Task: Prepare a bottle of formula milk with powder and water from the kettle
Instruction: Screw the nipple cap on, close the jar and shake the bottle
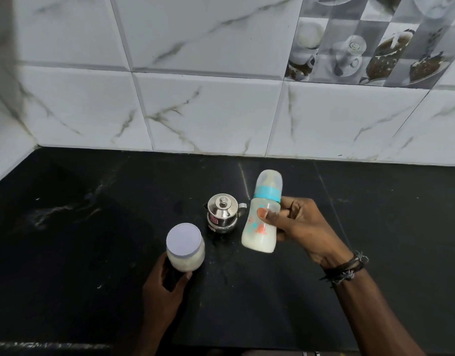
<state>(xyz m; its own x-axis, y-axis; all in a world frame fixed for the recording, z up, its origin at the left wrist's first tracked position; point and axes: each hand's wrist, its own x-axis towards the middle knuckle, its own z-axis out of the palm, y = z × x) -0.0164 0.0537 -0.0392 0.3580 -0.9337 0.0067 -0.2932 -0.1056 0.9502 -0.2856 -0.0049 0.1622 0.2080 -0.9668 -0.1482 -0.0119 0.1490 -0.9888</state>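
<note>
Head view: a black stone countertop (375,227) against a marble-patterned tiled wall (195,111), seen from above.
Right hand: the right hand (295,222) is clamped round the middle of the baby bottle (262,217), thumb across the front, fingers wrapped behind.
Bottle: held just above the counter to the right of centre, tilted with its top leaning to the far side — clear cap and blue collar (268,193) on, white milk pooled in the lower part.
Left hand: the left hand (167,281) is curled round the near side of the powder jar (185,247), which stands on the counter at near centre-left with its pale lid on.
Kettle: a small steel kettle (223,213) with its lid on stands between jar and bottle, slightly farther back, close to both.
Wrist: dark thread bands (346,268) circle the right wrist.
Step in hand: by my reading, mixing — powder and water look to be in already.
Doing it well: keep the grip firm at the waist, check the collar is tight, and swing clear of the kettle so nothing gets knocked.
</note>
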